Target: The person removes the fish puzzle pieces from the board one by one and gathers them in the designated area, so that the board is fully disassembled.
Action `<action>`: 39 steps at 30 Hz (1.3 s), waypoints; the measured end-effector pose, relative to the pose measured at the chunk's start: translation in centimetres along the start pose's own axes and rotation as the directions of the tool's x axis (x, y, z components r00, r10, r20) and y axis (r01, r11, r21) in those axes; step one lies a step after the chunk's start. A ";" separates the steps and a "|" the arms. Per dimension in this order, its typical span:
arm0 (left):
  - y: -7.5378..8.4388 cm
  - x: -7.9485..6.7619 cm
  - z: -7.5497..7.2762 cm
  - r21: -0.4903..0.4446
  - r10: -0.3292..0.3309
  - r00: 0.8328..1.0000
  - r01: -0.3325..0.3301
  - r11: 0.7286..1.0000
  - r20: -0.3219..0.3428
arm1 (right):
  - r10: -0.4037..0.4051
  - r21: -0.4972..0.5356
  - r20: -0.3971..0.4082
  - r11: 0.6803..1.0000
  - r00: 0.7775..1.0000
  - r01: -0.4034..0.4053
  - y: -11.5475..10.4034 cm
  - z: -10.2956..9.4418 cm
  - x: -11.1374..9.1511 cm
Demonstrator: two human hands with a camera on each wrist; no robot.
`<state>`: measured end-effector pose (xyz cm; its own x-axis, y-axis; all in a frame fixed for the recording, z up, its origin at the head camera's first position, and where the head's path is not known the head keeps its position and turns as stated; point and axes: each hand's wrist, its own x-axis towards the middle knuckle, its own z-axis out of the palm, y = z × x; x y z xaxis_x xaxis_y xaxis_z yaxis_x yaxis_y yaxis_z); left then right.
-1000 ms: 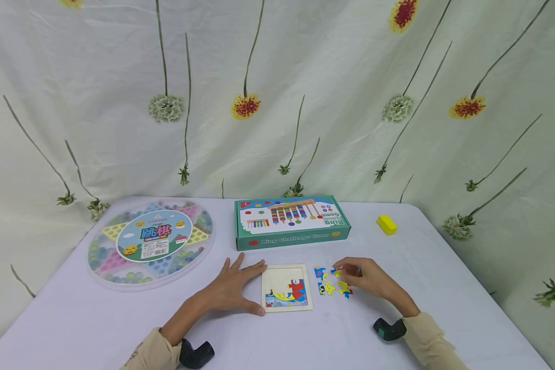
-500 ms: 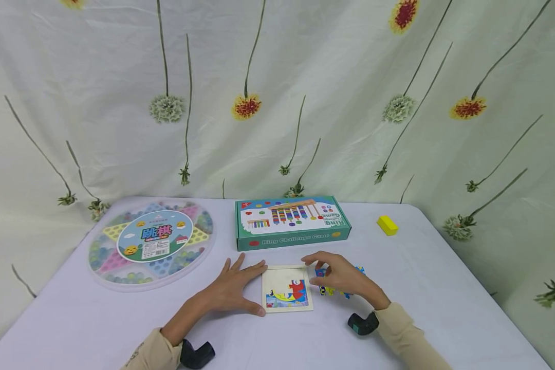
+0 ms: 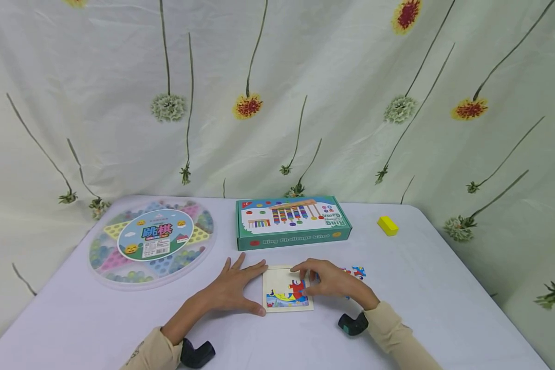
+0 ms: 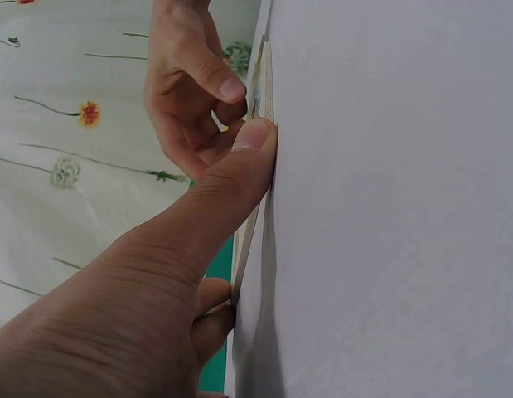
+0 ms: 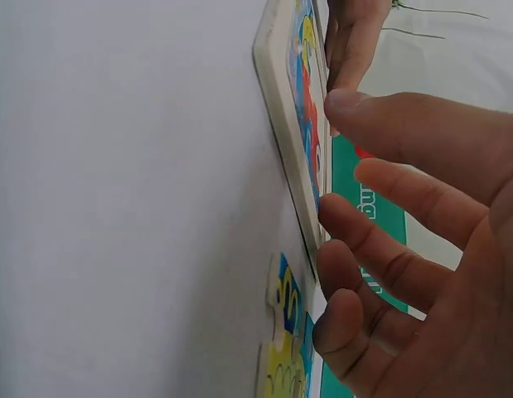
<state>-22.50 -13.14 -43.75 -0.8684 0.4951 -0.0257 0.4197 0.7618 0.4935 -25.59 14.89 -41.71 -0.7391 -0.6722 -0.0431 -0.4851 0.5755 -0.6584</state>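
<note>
My right hand (image 3: 328, 280) has swung from the loose pieces (image 3: 359, 272) to the three-o'clock edge of the puzzle board (image 3: 275, 278), fingers apart, seemingly bare, so my spread left hand (image 3: 231, 289), touching nine o'clock, should brace it steady.

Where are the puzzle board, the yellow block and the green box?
Puzzle board (image 3: 276, 281), head view: its bare inside.
Yellow block (image 3: 388, 225), head view: its top.
Green box (image 3: 293, 221), head view: its printed lid.
</note>
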 end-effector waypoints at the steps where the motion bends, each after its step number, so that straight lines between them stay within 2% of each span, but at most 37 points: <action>1: 0.0 0.0 0.0 0.002 0.000 1.000 0.000 1.000 -0.001 | -0.003 -0.001 0.002 1.000 1.000 0.003 0.0 0.0 0.0; 18: -0.1 0.0 0.0 0.010 0.004 1.000 -0.004 1.000 0.001 | 0.001 -0.033 0.024 0.999 1.000 0.000 -0.5 0.4 0.2; 39: 0.0 0.1 0.0 0.008 0.001 1.000 -0.001 1.000 0.001 | -0.006 -0.021 0.017 1.000 1.000 0.006 -0.4 0.4 0.0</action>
<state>-22.57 -13.10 -43.78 -0.8676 0.4965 -0.0265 0.4228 0.7646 0.4864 -25.21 14.41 -41.73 -0.7282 -0.6834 -0.0517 -0.4997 0.5810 -0.6425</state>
